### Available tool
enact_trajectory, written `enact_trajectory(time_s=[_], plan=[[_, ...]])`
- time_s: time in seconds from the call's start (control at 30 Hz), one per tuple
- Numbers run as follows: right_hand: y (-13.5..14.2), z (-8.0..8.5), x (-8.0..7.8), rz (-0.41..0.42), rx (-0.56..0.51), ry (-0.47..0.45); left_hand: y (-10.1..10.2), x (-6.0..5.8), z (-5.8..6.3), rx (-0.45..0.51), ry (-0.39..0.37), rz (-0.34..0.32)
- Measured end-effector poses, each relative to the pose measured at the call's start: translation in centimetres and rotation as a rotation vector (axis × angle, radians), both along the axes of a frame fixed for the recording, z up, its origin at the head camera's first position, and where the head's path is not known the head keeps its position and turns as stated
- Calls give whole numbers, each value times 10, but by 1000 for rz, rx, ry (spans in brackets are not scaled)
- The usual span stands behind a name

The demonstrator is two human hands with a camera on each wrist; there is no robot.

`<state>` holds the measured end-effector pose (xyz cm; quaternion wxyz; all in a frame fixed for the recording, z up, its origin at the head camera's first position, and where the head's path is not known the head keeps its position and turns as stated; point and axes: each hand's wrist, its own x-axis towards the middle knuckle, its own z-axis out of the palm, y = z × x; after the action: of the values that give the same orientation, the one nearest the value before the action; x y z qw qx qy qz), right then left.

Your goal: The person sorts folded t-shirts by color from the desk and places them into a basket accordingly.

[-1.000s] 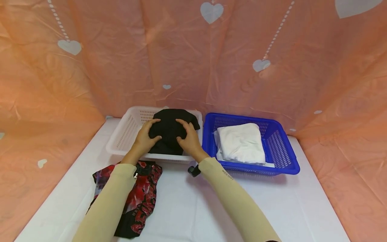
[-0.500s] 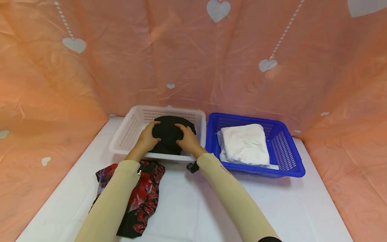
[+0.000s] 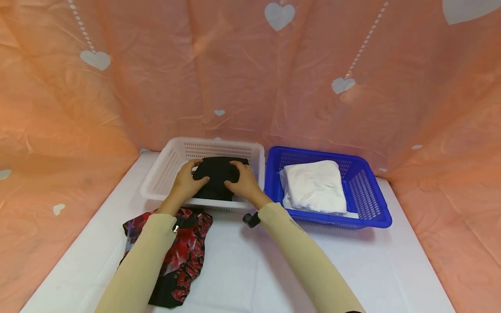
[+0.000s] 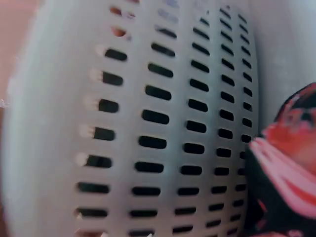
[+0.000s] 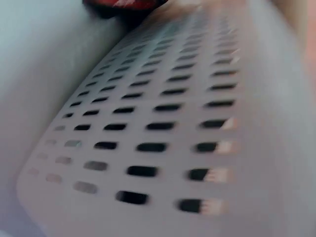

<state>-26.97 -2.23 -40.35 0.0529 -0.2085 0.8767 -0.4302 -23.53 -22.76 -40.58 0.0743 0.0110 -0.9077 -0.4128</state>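
Observation:
A black folded garment (image 3: 217,178) lies in the right part of the white perforated basket (image 3: 156,194); its exact kind cannot be told. My left hand (image 3: 183,181) holds its left side, thumb on top and fingers curved towards the far edge. On the opposite side my right hand (image 3: 246,182) grips it the same way, its thumb pointing inward. Both wrist views look at the basket's outer wall (image 4: 131,128), with black cloth showing through the slots, so the fingers are mostly hidden there. A red and black printed garment (image 3: 184,252) lies on the table below my left forearm.
To the right stands a blue perforated basket (image 3: 375,221) with a white folded cloth (image 3: 315,187) in it. White cloth covers the table (image 3: 235,269). Orange sheets with hearts (image 3: 278,78) hang behind and at both sides.
The black garment has sunk lower into the white basket and its far edge has flattened. Both hands have stayed at its sides. The baskets and the red garment keep their places.

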Motion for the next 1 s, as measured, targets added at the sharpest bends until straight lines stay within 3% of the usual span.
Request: enact_trajectory(time_s=[0.27, 0.43, 0.57, 0.67, 0.83, 0.93, 1.0], plan=[[15, 11, 43, 130, -214, 108, -10, 52, 13, 52, 136, -54], [17, 12, 78, 194, -338, 45, -19, 94, 15, -6, 174, -78], [15, 4, 102, 211, -354, -8, -29, 127, 9, -83, 186, -73], [12, -6, 115, 216, -324, -38, -41, 148, 1, -116, 184, -20], [4, -29, 126, 221, -252, -89, -64, 175, -17, -180, 130, 151], [-1, -41, 132, 212, -185, -106, -77, 187, -30, -224, 52, 228], [-4, -47, 135, 199, -135, -124, -84, 193, -38, -205, -28, 237]])
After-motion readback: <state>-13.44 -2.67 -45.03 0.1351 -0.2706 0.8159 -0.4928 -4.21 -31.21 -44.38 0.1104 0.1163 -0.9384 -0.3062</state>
